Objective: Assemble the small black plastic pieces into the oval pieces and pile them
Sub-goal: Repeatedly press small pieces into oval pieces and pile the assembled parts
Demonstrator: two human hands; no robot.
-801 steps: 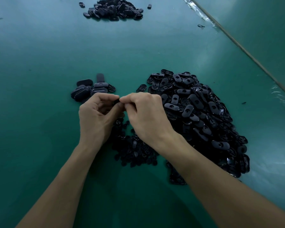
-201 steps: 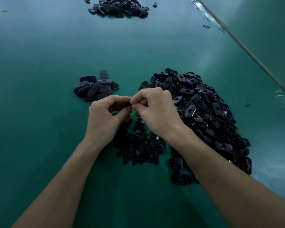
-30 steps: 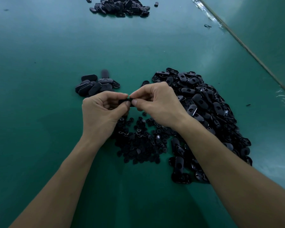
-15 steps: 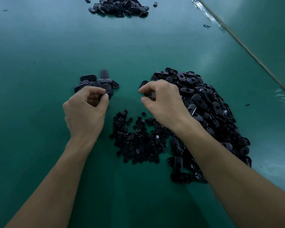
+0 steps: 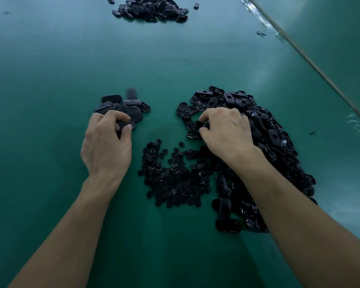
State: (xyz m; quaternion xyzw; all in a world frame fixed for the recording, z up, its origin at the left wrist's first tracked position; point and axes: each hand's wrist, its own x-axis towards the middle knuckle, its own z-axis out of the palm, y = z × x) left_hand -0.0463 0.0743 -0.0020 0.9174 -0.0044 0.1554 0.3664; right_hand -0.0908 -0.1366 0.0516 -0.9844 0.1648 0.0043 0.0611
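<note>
Curling over the near edge of a small pile, the left hand [image 5: 106, 146] has its thumb and fingers closed round a black oval piece [image 5: 126, 127]. This piece touches the small pile of oval pieces [image 5: 123, 106] lying just beyond the knuckles; whether its insert is fitted cannot be told. The right hand [image 5: 224, 132] lies palm down at the near-left edge of the large heap of oval pieces [image 5: 264, 129], with forefinger and thumb bent and pinching a loose oval piece [image 5: 202, 124]. That piece is in contact with its neighbours, and whether it is lifted cannot be told. Between and below the two wrists lies a flat scatter of small black plastic pieces [image 5: 173, 177], its right side running into the large heap. The two oval piles stand apart, with bare green table [image 5: 50, 80] between them. A further heap of dark oval parts [image 5: 152, 8] sits at the far edge of the view, well apart from the work area. A small black scrap [image 5: 261, 34] lies on the table to the far right.
</note>
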